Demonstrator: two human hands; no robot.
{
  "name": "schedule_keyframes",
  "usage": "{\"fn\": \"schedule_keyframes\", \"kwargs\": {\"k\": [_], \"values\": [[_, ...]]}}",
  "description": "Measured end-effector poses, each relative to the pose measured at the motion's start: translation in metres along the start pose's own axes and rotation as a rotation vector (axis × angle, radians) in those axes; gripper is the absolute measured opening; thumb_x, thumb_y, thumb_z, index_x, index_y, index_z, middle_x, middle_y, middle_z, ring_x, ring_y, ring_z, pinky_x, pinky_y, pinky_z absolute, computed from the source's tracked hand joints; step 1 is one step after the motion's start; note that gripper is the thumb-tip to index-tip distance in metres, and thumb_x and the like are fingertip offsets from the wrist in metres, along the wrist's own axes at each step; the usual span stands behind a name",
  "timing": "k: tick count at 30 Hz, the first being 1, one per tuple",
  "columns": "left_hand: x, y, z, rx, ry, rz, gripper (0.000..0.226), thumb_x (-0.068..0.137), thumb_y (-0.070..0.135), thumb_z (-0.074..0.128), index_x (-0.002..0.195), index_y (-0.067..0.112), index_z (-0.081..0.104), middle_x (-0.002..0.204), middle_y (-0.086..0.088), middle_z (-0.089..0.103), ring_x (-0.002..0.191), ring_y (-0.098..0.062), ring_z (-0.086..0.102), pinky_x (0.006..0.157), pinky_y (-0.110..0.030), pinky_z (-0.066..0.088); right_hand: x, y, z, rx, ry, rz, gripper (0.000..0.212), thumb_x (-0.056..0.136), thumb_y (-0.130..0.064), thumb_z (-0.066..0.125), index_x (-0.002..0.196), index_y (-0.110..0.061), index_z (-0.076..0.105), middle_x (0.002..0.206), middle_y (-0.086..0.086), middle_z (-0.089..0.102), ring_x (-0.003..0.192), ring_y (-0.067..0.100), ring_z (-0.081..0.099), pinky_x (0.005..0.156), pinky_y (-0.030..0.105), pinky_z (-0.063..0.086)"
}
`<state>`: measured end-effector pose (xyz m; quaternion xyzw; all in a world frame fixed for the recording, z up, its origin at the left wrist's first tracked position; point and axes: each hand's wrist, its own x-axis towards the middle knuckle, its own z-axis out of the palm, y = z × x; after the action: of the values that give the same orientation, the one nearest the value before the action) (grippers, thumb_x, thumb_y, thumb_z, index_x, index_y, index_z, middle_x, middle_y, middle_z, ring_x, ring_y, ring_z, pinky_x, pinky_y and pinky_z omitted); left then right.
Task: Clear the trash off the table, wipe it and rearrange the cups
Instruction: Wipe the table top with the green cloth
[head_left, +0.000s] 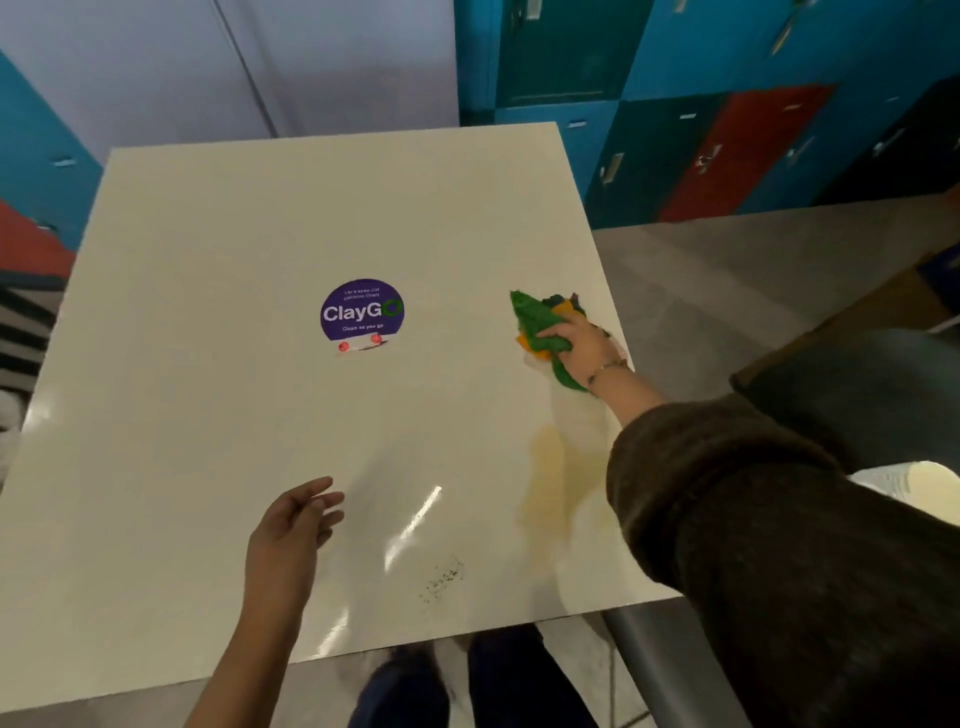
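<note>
wiping table (208, 312), right edge
right hand (582, 343) fingers curled round cloth (535, 319), left hand (291, 525) fingers loosely spread; drag cloth flat through yellow stain (545, 467), then crumbs (441, 577)

Left hand (293, 525): lower centre, fingers loose, holding nothing.
Right hand (574, 340): centre right, arm outstretched, fingers gripping a green cloth (535, 318).

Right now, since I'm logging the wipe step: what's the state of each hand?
Left hand: open, fingers relaxed, holding nothing.
Right hand: grips the green and orange cloth at the table's right edge.
</note>
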<state>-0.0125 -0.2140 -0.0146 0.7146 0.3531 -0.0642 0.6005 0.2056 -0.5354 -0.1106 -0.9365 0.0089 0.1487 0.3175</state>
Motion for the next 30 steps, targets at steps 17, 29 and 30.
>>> {"fn": "schedule_keyframes", "kwargs": {"k": [17, 29, 30], "values": [[-0.061, -0.009, 0.025, -0.07, -0.112, 0.01, 0.027, 0.094, 0.007, 0.04, 0.105, 0.018, 0.063, 0.102, -0.008, 0.068, 0.089, -0.02, 0.065, 0.085, -0.033, 0.047, -0.271, 0.04, 0.091, -0.351, 0.053, -0.206, 0.058, 0.065, -0.034, 0.057, 0.122, -0.043, 0.051, 0.134, 0.006, 0.054, 0.115, 0.027, 0.057, 0.085, 0.043, 0.051], [-0.073, -0.031, 0.016, -0.156, 0.08, -0.041, 0.029, 0.094, 0.007, 0.042, 0.095, 0.026, 0.063, 0.098, -0.003, 0.069, 0.089, -0.019, 0.065, 0.086, -0.032, 0.048, -0.1, 0.044, 0.018, -0.013, 0.256, 0.103, 0.043, 0.085, -0.006, 0.052, 0.12, -0.03, 0.061, 0.154, 0.0, 0.027, 0.143, 0.038, 0.012, 0.117, 0.05, 0.018], [-0.074, -0.035, 0.017, -0.173, 0.115, -0.057, 0.029, 0.094, 0.007, 0.042, 0.095, 0.026, 0.063, 0.098, -0.003, 0.069, 0.089, -0.019, 0.065, 0.086, -0.032, 0.047, -0.078, 0.041, 0.016, -0.013, 0.228, 0.087, 0.042, 0.087, -0.005, 0.05, 0.12, -0.028, 0.061, 0.154, 0.002, 0.027, 0.143, 0.037, 0.012, 0.119, 0.046, 0.013]]}}
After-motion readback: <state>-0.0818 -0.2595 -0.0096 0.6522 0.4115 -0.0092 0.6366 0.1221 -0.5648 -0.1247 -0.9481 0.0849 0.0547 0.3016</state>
